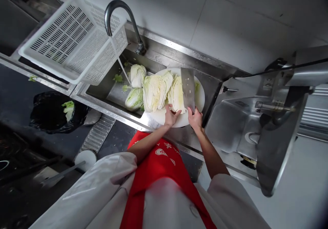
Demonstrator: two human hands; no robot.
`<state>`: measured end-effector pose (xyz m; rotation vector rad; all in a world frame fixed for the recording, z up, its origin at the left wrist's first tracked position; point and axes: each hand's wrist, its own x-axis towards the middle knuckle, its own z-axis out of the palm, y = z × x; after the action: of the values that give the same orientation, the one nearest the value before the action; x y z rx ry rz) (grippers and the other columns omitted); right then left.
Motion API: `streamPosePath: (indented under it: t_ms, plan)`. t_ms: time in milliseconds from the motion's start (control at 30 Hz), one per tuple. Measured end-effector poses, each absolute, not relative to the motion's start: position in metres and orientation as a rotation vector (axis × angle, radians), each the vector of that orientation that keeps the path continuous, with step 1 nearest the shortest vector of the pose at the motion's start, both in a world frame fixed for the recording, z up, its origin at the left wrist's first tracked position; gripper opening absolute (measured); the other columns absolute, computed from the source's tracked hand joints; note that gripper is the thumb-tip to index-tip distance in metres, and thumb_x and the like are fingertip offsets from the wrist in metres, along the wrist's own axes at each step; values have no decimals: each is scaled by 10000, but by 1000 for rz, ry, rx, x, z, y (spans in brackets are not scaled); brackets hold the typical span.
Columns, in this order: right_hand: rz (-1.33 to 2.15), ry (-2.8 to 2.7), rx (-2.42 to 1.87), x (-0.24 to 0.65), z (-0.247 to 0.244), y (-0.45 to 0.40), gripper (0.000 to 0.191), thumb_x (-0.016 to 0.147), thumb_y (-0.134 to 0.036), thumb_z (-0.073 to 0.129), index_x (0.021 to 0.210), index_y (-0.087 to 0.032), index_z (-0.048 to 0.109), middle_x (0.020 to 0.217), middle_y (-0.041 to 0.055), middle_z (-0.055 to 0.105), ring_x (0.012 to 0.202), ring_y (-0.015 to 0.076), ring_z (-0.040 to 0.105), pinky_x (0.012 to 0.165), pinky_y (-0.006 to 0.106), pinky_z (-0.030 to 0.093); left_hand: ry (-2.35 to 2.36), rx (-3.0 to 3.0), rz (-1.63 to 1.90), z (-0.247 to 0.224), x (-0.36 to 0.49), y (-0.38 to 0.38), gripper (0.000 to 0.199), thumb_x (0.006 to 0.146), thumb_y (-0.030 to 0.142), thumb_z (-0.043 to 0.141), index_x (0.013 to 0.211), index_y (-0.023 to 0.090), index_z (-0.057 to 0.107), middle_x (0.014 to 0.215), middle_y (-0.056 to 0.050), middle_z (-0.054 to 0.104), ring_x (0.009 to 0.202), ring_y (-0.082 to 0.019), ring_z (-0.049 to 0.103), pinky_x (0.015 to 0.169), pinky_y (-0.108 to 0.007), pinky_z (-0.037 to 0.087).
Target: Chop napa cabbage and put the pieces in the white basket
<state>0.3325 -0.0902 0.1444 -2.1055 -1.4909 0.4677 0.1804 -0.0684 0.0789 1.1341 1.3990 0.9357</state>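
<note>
A round white board (201, 96) lies across the steel sink, with cut pale cabbage on it. My left hand (171, 115) touches the lower end of a cut cabbage piece (176, 94), thumb and fingers apart. In my right hand (195, 118) is the cleaver (188, 87), its broad blade lying beside that piece on its right. Another cut cabbage portion (154, 90) rests at the board's left. Two whole-looking cabbages (137, 75) sit in the sink left of the board.
Water runs from the curved faucet (120, 4) into the sink (112, 92). A white plastic basket (77, 41) stands at the upper left. Below it is a black-lined bin (48, 114) with a leaf. A steel machine (230, 123) stands at right.
</note>
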Motion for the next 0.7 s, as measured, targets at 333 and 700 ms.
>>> streamPosePath:
  t_ms: [333,700]
  plan:
    - [330,-1221,-2077,360,141,-118,612,1026,-647,440,1145,-106,700,1062,232,773,1055,322,734,883,386,574,1361,1428,775,97,160,-60,593,903,378,772,1383,189,481,728,29,617,711,-216,652,756,-333,528]
    - [434,-916,-2287,324,146,-202,510,1009,-533,395,1170,-131,665,1013,218,758,988,337,712,789,364,511,442,2793,-7,168,136,102,1034,713,55,706,1660,336,402,1796,-14,221,1680,-364,48,1314,-729,-17]
